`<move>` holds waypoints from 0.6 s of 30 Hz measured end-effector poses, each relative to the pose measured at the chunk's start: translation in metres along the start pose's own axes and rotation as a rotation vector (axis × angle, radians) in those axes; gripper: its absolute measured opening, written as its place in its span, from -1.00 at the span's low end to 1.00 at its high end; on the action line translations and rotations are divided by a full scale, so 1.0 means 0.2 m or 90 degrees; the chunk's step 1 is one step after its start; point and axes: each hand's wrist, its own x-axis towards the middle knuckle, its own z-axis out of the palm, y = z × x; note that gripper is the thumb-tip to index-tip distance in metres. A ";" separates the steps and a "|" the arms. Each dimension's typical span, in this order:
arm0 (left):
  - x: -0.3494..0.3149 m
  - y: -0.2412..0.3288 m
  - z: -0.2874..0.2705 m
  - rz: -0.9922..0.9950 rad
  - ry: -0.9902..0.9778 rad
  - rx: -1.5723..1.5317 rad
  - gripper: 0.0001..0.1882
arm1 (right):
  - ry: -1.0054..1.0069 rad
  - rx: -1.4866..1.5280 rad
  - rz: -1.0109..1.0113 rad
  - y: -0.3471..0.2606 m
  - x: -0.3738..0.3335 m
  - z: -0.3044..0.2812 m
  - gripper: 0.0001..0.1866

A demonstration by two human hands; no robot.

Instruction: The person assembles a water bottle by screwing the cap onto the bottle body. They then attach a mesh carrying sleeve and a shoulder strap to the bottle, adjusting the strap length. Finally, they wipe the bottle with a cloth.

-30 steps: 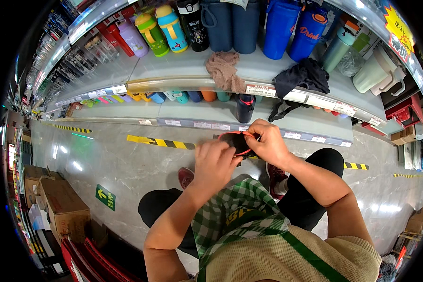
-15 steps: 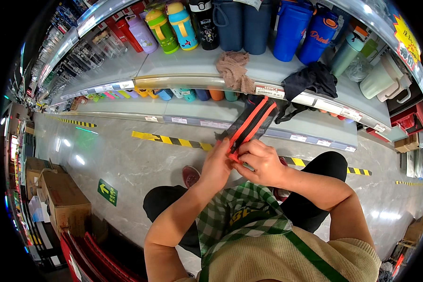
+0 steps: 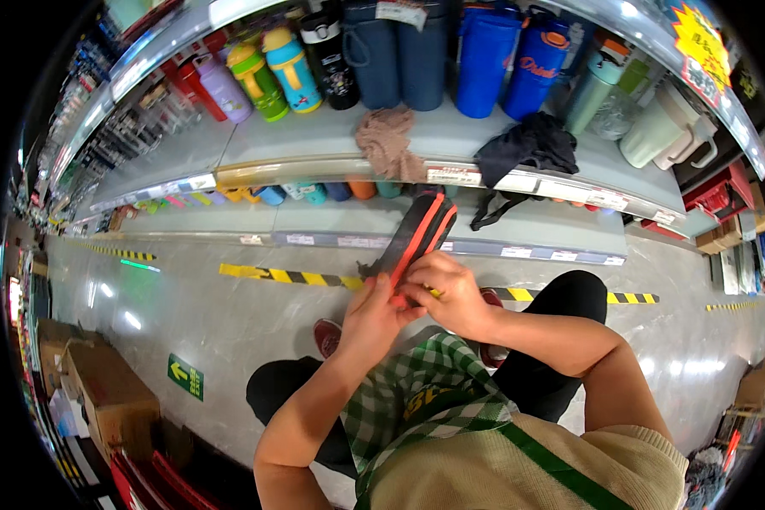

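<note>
In front of me, over the floor, I hold a long dark pouch [image 3: 408, 240] of cloth with two orange-red stripes running along it. My left hand [image 3: 374, 313] grips its near end, with the thumb on top. Fingers bent, my right hand [image 3: 452, 295] pinches the same end from the right side. Part of the orange trim there is covered by my fingers. The pouch slants up and away to the right, its far end in front of the lower shelf. A brown cloth [image 3: 388, 143] and a black cloth [image 3: 531, 146] drape over the shelf edge above.
Bottles and tumblers, such as a blue tumbler [image 3: 487, 68], stand on the shelf [image 3: 306, 140]. Smaller colourful items line the level below. Yellow-black tape [image 3: 293, 277] crosses the floor. Cardboard boxes [image 3: 110, 395] stand at left. My knees flank my hands.
The view has shifted, moving the shelf lower and leftward in the picture. The pouch now looks narrower and more folded together. Both hands stay at its near end.
</note>
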 end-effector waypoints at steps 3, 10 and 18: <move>-0.01 -0.01 -0.01 0.002 -0.041 0.002 -0.60 | -0.018 0.006 -0.001 -0.01 0.01 -0.01 -0.85; 0.02 -0.03 -0.03 -0.016 -0.045 0.000 -0.61 | -0.061 -0.035 -0.017 -0.02 0.00 -0.03 -0.87; 0.00 -0.01 -0.04 -0.044 0.001 0.008 -0.59 | -0.058 -0.144 -0.209 -0.03 0.01 -0.05 -0.76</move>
